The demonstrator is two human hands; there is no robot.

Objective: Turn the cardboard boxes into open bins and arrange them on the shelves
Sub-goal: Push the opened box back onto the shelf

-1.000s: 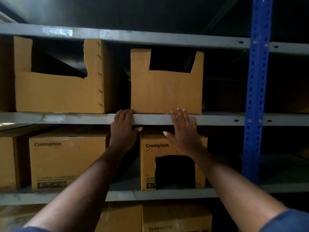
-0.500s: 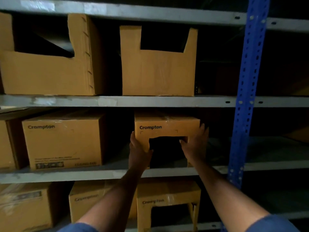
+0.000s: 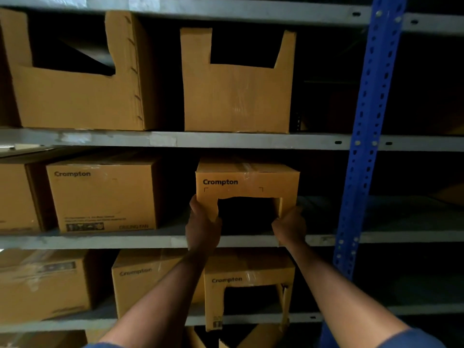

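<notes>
- Our left hand (image 3: 202, 226) gripped the left leg of the cut box (image 3: 247, 182), thumb curled round its edge.
- Our right hand (image 3: 288, 228) grasped the box's lower right corner.
- The box was at the middle shelf (image 3: 100, 241), its cut-out facing us; we could not tell whether it rested there.
- A closed box (image 3: 103, 194) stood apart to its left.
- A wide bin (image 3: 75, 96) and a narrower bin (image 3: 236, 99) stood on the shelf above, left of the blue upright (image 3: 364, 146).

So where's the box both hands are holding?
Head view, centre, at the middle shelf: the cutout box is between a closed Crompton box and the blue upright, left hand and right hand gripping its lower corners.
</notes>
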